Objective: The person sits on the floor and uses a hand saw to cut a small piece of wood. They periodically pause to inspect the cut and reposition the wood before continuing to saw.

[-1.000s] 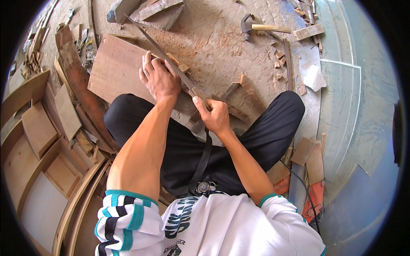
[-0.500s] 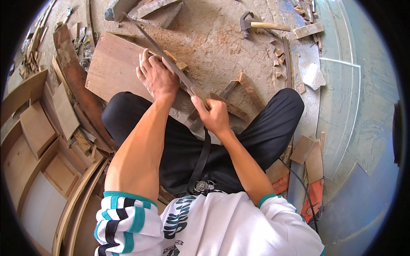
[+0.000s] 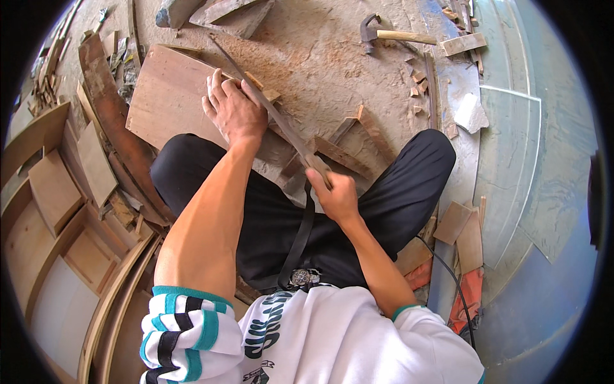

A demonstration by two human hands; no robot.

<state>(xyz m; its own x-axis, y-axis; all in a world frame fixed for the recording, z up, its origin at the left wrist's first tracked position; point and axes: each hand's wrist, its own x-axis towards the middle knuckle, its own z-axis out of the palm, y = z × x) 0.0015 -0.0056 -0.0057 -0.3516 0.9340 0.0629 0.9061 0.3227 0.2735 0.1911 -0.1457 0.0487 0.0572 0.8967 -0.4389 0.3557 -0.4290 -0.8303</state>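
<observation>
My right hand (image 3: 336, 194) is wrapped round the wooden handle (image 3: 318, 166) of a handsaw. Its long blade (image 3: 281, 121) shows nearly edge-on, slanting away to the far left. My left hand (image 3: 236, 110) rests with spread fingers on a wooden board (image 3: 167, 96), beside the blade. The board lies tilted in front of my left knee, and its near corner is hidden behind that knee and my left wrist. Where the saw's teeth meet the wood cannot be made out.
A claw hammer (image 3: 400, 36) lies at the far right near small wood offcuts (image 3: 419, 83). Glass sheets (image 3: 511, 166) cover the right side. Curved wooden frames (image 3: 48, 141) stand at my left. Stone blocks (image 3: 233, 16) lie at the far edge. Wood strips (image 3: 374, 131) are between my knees.
My right hand has drawn the saw back toward me and slightly right, so its far tip is nearer. The left hand stays at almost the same place on the board.
</observation>
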